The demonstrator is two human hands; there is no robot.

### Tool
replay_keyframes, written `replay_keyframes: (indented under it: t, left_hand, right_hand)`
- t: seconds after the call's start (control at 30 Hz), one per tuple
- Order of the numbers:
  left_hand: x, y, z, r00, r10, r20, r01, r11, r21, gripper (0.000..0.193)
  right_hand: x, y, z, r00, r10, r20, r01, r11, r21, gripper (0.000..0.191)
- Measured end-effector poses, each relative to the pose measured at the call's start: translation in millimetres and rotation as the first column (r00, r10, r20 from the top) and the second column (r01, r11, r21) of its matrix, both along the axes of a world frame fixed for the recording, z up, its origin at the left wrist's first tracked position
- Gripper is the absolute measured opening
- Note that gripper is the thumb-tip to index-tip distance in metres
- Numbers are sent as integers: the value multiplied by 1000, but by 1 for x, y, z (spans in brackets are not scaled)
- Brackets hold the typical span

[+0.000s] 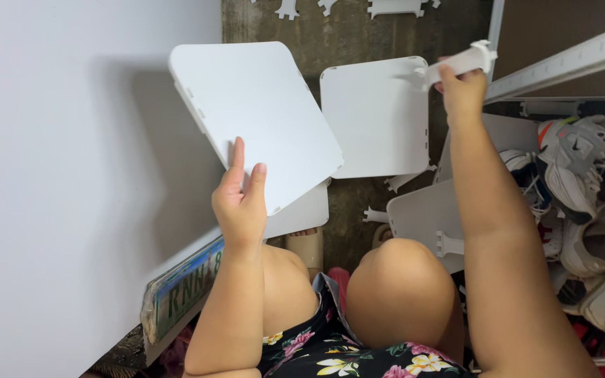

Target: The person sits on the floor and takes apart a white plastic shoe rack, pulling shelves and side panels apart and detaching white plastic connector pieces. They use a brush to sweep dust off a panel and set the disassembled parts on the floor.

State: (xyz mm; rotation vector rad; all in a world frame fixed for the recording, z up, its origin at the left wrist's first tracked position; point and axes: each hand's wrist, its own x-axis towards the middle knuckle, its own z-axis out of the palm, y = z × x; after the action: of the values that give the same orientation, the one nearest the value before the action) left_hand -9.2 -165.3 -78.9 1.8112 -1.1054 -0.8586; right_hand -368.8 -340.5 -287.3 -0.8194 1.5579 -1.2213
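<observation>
white panel point(257, 115) above left hand point(241, 206)

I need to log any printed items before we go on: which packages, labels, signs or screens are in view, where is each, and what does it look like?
Vehicle number plate: leaning at the foot of the white wall, below the left hand; long rectangle, white and pale green-blue with dark characters, in a clear wrapper.
No packages, other labels or screens show.
</observation>
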Motion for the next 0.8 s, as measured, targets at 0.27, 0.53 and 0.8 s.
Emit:
replay_keyframes:
  t: [0.27, 0.53, 0.8]
  left_hand:
    - [0, -10, 6, 997, -33, 67, 40, 993, -110, 50]
    - [5, -15, 4, 998, 53, -31, -52, 998, 45, 53]
    - [9, -20, 6, 997, 76, -34, -73, 995, 74, 52]
  right_hand:
    - [117, -50, -6, 801, 497, -333, -533, 846, -20, 11]
    - [161, -88, -29, 550, 551, -628, -683, 729, 41, 17]
    - [160, -98, -39, 540, 644, -543, -700, 701, 136, 23]
